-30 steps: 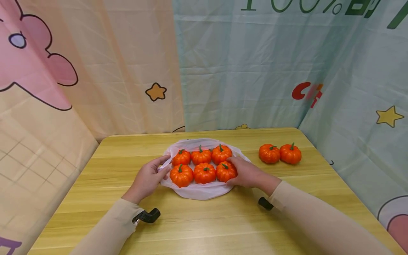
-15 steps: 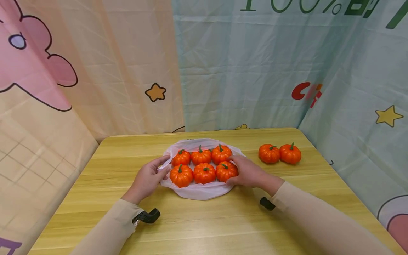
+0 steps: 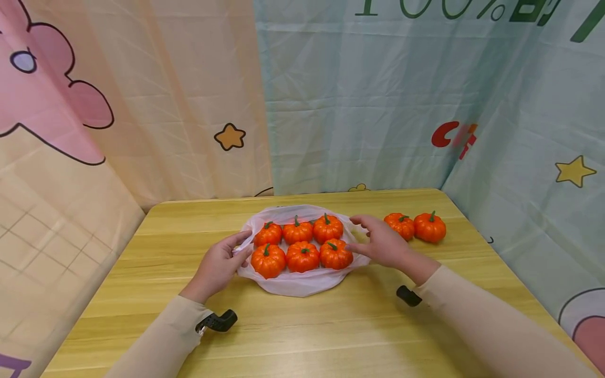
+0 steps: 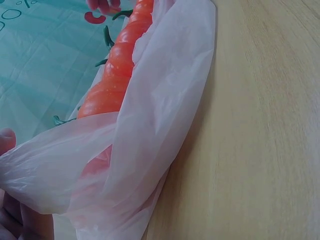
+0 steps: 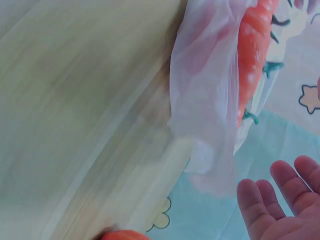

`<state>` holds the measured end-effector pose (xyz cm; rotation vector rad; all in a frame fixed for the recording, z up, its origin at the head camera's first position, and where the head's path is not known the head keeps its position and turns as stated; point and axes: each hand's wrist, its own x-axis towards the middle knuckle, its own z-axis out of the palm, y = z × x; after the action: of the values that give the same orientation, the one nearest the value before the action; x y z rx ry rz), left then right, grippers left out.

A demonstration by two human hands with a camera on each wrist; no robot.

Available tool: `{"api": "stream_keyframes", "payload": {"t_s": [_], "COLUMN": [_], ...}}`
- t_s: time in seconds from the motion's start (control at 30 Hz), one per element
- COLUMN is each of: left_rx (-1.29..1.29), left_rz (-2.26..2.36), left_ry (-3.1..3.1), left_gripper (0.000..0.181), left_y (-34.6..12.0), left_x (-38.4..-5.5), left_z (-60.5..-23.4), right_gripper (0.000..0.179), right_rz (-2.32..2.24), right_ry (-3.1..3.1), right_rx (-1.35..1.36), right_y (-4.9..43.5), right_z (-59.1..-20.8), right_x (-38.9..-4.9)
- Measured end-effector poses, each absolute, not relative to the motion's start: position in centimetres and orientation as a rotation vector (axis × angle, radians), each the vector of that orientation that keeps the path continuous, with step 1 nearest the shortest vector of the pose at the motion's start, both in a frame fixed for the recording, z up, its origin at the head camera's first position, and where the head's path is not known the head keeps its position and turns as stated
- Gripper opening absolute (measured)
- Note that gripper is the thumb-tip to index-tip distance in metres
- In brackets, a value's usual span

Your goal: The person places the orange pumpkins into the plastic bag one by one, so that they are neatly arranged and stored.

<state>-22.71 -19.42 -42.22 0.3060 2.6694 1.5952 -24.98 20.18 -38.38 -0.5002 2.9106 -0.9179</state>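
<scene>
A thin white plastic bag point(image 3: 302, 286) lies spread on the table, with two rows of small orange pumpkins point(image 3: 303, 256) in its opening. At its left edge my left hand point(image 3: 217, 265) pinches the plastic between thumb and fingers; the left wrist view shows the bag point(image 4: 170, 95) drawn up into that hand. My right hand point(image 3: 387, 244) is just beyond the bag's right edge, fingers spread and holding nothing. Its thumb tip is by the front right pumpkin; whether they touch I cannot tell. The right wrist view shows its open fingers point(image 5: 292, 187) apart from the bag.
Two more pumpkins point(image 3: 430, 227) stand side by side at the table's right, the nearer one partly behind my right hand. The wooden table point(image 3: 293, 336) runs back to printed curtains point(image 3: 359, 115) on the far side, left and right.
My right hand has let go of the front right pumpkin and moved right, toward the two pumpkins outside the bag. My left hand keeps its hold on the bag's edge.
</scene>
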Motion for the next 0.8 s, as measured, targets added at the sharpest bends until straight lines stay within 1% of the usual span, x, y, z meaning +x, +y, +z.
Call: {"api": "stream_keyframes", "payload": {"t_s": [0.13,0.3,0.47,0.8], "left_rx": [0.305,0.308,0.309,0.313], "left_rz": [1.604,1.611,1.603,1.612], "left_ry": [2.661,2.656,2.665,2.658], "left_gripper": [0.051,0.051,0.052,0.052], "left_y": [-19.5,-19.4,-19.5,-19.5], "left_x": [-22.7,-22.7,-22.7,-22.7], "left_z": [-42.2,-42.2,-42.3,-42.3], "right_gripper": [0.071,0.069,0.075,0.087], "right_rz": [-0.959,-0.890,-0.851,-0.853], "right_ry": [2.958,3.046,3.064,3.068], "right_rx": [-0.495,-0.429,-0.329,-0.213], "right_y": [21.1,22.5,24.1,27.6], "right_z": [-38.2,-37.9,-37.7,-38.4], "right_x": [-25.1,-25.5,-26.1,-27.6]}}
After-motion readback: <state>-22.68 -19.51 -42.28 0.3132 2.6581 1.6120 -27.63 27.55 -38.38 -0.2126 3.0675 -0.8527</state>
